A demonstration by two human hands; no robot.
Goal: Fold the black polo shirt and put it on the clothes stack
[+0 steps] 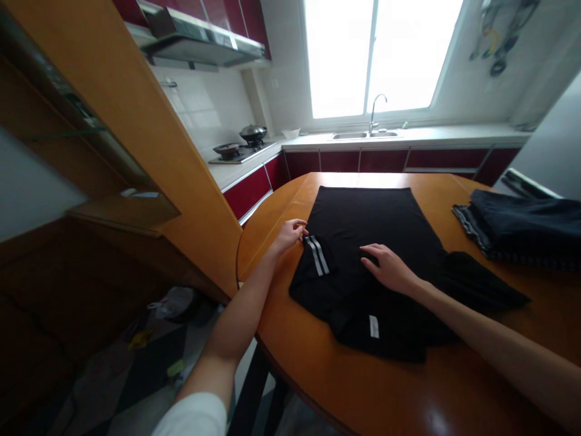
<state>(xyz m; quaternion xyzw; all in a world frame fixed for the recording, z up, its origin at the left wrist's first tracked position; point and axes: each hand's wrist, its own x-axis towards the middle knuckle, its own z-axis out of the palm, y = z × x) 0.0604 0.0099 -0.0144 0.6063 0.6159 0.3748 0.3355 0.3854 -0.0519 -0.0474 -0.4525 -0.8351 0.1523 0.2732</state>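
Note:
A black T-shirt (372,224) lies spread on the wooden table, its hem toward the window and its collar with a white label (374,326) toward me. The sleeve with two white stripes (318,255) is folded inward over the body. At this sleeve's outer edge, my left hand (290,235) has its fingers curled and closed on the cloth. My right hand (388,266) is open above the middle of the shirt, fingers stretched out; whether it presses on the fabric is hard to tell. The other sleeve (483,281) sticks out to the right, partly behind my right forearm.
Folded dark clothes (531,227) are stacked on the right of the round-edged wooden table (290,339). A wooden cabinet frame (181,181) stands close on the left. Beyond are a stove with a pan (227,149) and a pot (253,132), and a sink (349,136).

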